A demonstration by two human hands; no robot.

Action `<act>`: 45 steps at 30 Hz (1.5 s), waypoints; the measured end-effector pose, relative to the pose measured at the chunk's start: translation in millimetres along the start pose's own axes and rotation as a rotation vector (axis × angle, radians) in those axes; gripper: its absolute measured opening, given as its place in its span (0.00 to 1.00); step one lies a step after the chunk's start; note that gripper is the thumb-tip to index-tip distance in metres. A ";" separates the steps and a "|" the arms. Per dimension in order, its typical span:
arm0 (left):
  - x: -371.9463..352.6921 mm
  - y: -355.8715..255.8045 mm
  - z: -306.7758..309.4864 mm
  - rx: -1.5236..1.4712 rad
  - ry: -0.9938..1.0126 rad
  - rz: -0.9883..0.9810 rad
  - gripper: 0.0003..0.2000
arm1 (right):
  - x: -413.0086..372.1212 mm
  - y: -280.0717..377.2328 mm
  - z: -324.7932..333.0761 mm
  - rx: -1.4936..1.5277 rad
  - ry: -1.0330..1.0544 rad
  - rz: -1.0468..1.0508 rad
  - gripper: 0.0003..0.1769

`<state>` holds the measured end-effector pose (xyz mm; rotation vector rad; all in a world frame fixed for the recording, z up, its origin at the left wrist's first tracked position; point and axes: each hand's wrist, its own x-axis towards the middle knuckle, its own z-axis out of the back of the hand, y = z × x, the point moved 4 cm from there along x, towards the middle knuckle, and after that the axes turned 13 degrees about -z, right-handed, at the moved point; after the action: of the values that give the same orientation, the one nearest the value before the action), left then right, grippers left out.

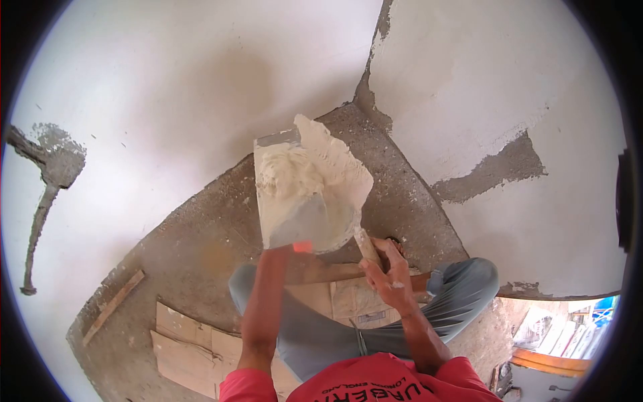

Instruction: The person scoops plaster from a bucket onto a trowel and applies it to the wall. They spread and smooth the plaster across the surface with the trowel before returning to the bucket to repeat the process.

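My left hand (288, 262), smeared by motion, is at the lower edge of a flat metal plate, closed around a scraper with a red-orange part (303, 246) and a wide grey blade (305, 221). The blade lies against pale wet plaster (288, 171) heaped on the plate. My right hand (392, 275) grips the wooden handle (366, 246) of a broad tool (348, 181), whose face is coated with plaster and touches the heap. My left fingers cannot be made out clearly.
White plastered walls with rough grey patches (495, 167) meet at a corner ahead. On the concrete floor (201, 228) lie a wooden strip (114, 307) and flattened cardboard (181, 342). My bent legs (462, 295) are below the tools. Piled items (569, 335) show at the lower right.
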<state>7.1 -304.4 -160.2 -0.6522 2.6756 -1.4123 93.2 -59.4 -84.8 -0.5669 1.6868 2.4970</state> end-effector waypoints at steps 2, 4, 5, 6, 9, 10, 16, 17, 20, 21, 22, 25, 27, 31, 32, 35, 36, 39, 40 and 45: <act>0.3 0.2 1.7 0.000 -0.002 0.001 0.18 | -12.5 11.1 7.9 -0.059 0.008 -0.007 0.22; -1.4 0.6 4.7 -0.003 -0.012 -0.001 0.18 | -21.8 20.8 14.8 -0.063 0.049 -0.026 0.22; -2.4 -0.4 6.8 -0.005 -0.015 -0.003 0.18 | -25.0 24.0 18.0 -0.054 0.077 -0.030 0.21; -4.4 -1.0 10.2 -0.004 -0.024 -0.002 0.18 | -25.8 25.8 19.9 -0.016 0.103 -0.050 0.21; -11.7 -3.4 19.1 -0.014 -0.054 -0.005 0.18 | -22.6 30.3 23.6 0.160 0.164 -0.145 0.19; -14.7 -5.2 23.0 -0.016 -0.065 -0.005 0.18 | -17.6 29.6 23.2 0.170 0.161 -0.185 0.18; -29.5 -18.3 50.7 -0.026 -0.140 -0.010 0.18 | 41.6 -52.6 -7.1 0.174 0.189 -0.302 0.19; -31.4 -20.5 53.9 -0.026 -0.144 -0.011 0.18 | 56.2 -82.9 -19.0 0.174 0.219 -0.345 0.19; -32.3 -23.9 61.5 -0.023 -0.155 -0.014 0.18 | 84.4 -136.0 -54.5 0.121 0.269 -0.443 0.19; -30.7 -24.2 62.3 -0.020 -0.153 -0.018 0.18 | 88.9 -136.2 -63.5 0.094 0.281 -0.466 0.19; -29.4 -24.2 63.1 -0.018 -0.152 -0.021 0.18 | 90.8 -135.5 -66.9 0.091 0.281 -0.447 0.19; -21.9 -21.7 64.0 -0.013 -0.144 -0.030 0.17 | 83.6 -120.2 -68.9 0.137 0.259 -0.411 0.18; -16.3 -18.5 64.0 -0.011 -0.143 -0.035 0.17 | 63.5 -93.0 -58.5 0.230 0.226 -0.408 0.17; -6.6 -9.7 56.4 -0.011 -0.126 -0.035 0.17 | 30.5 -45.0 -41.2 0.330 0.243 -0.326 0.17; -4.7 -7.4 53.9 -0.012 -0.120 -0.036 0.17 | 26.5 -35.3 -39.2 0.324 0.233 -0.318 0.17; -1.3 2.2 45.7 -0.013 -0.114 -0.033 0.17 | 21.0 -23.0 -40.1 0.335 0.239 -0.271 0.17; -0.8 5.3 43.3 -0.009 -0.115 -0.035 0.17 | 20.5 -20.7 -41.1 0.342 0.252 -0.250 0.17; 0.0 12.7 40.2 -0.001 -0.127 -0.044 0.17 | 17.8 -20.9 -43.7 0.362 0.257 -0.248 0.17; 1.2 15.4 39.2 0.002 -0.131 -0.048 0.17 | 17.1 -18.8 -44.5 0.370 0.249 -0.245 0.18; 8.0 25.2 41.5 0.021 -0.170 -0.069 0.17 | 7.0 -17.3 -42.7 0.426 0.282 -0.262 0.19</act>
<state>0.8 -327.3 -203.3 -0.8296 2.5273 -1.3321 102.4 -92.4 -116.4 -1.0428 2.0046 1.8714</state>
